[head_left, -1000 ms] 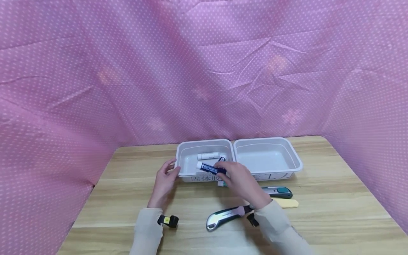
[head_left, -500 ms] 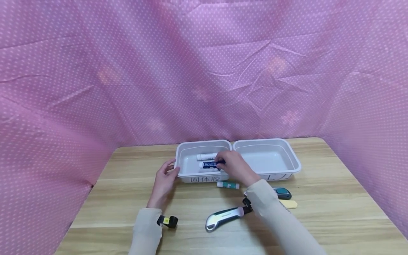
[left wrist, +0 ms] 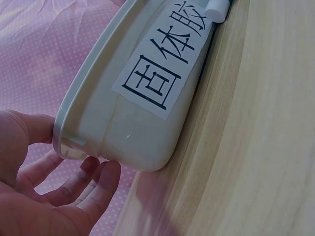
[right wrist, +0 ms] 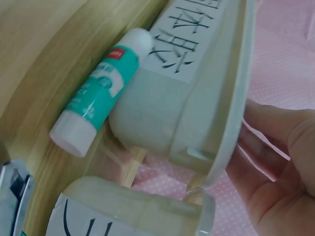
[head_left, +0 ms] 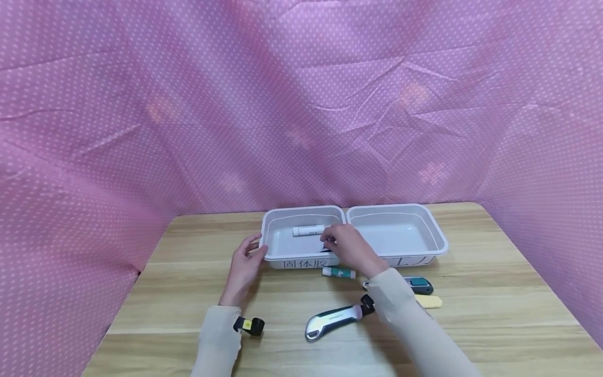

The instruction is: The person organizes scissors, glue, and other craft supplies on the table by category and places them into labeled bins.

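My left hand [head_left: 246, 267] holds the left end of a white plastic bin [left wrist: 142, 132], thumb at the rim and curled fingertips against the outer wall. Its front label reads 固体胶. My right hand [head_left: 349, 246] reaches over the bin's right end, fingers bent down inside. In the right wrist view the rim hides its fingertips. A small dark piece, apparently part of a navy glue stick [head_left: 326, 250], shows beneath the fingers; whether they grip it cannot be seen. A white glue stick [head_left: 308, 230] lies in the bin. A green glue stick [right wrist: 103, 86] lies against its front.
A second white bin [head_left: 445, 246] stands on the right, beside the first. A silver utility knife [head_left: 332, 320], a teal-and-grey utility knife [head_left: 419, 284] and a yellow-handled item [head_left: 430, 301] lie on the wooden table [head_left: 160, 293], partly under the right forearm. Pink dotted cloth [head_left: 301, 104] surrounds it.
The right hand has carried a navy glue stick down into the left bin's right end. The stick is now mostly out of sight. The green glue stick is uncovered; the left hand stays put.
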`<state>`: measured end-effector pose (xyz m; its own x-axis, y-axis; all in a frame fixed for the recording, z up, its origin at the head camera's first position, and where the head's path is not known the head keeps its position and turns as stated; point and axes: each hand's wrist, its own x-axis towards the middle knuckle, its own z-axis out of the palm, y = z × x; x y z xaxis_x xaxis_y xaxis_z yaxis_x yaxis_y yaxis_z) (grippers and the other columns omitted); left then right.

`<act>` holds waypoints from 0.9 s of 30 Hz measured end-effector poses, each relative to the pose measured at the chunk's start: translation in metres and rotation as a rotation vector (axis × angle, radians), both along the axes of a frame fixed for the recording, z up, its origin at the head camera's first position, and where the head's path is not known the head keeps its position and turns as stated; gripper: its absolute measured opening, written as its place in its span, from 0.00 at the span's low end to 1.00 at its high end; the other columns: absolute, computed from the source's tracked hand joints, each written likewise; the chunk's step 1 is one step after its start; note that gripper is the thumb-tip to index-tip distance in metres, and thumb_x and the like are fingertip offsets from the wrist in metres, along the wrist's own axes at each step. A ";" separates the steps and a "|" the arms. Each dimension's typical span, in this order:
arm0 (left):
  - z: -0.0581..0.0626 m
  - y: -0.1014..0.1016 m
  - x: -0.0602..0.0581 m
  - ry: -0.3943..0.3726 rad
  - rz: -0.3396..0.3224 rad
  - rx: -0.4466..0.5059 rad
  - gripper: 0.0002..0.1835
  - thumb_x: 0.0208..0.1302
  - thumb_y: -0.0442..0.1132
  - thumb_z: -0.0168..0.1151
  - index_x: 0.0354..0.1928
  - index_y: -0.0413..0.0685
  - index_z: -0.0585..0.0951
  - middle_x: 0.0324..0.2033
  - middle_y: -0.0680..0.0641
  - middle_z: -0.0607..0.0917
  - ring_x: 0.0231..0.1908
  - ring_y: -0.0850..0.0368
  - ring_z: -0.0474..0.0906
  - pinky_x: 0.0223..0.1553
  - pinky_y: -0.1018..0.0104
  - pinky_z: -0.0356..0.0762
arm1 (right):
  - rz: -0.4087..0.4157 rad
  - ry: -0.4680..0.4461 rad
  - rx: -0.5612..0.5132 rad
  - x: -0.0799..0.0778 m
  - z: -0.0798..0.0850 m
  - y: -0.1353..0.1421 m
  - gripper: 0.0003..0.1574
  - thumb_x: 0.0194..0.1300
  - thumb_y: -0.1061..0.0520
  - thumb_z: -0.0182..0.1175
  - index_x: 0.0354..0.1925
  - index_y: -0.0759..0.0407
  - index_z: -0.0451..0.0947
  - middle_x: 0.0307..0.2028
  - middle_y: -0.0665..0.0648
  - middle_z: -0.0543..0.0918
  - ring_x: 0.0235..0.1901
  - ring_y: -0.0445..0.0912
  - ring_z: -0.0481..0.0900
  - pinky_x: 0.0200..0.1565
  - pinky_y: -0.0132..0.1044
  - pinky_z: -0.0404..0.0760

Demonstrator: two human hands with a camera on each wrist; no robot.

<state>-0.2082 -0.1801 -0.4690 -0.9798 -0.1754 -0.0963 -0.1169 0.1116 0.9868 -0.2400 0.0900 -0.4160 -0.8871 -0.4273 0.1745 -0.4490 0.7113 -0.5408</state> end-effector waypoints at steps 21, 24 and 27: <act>0.000 -0.001 0.001 -0.019 -0.010 -0.010 0.26 0.76 0.38 0.57 0.73 0.50 0.69 0.64 0.37 0.74 0.62 0.38 0.75 0.63 0.48 0.80 | -0.006 0.000 -0.164 0.052 0.003 0.020 0.12 0.66 0.56 0.70 0.48 0.50 0.87 0.43 0.49 0.89 0.42 0.40 0.84 0.47 0.39 0.88; -0.001 -0.001 0.000 0.008 -0.007 -0.003 0.25 0.75 0.36 0.57 0.72 0.48 0.70 0.63 0.35 0.75 0.61 0.37 0.76 0.62 0.48 0.81 | -0.011 0.002 -0.162 0.055 0.001 0.023 0.13 0.65 0.56 0.71 0.48 0.52 0.87 0.43 0.49 0.89 0.42 0.40 0.84 0.49 0.41 0.88; -0.003 0.000 0.000 0.036 -0.006 0.000 0.25 0.75 0.35 0.57 0.72 0.45 0.70 0.62 0.34 0.75 0.60 0.37 0.77 0.61 0.47 0.82 | -0.011 -0.001 -0.162 0.057 -0.003 0.026 0.14 0.64 0.56 0.72 0.48 0.54 0.86 0.41 0.48 0.88 0.41 0.39 0.84 0.49 0.43 0.88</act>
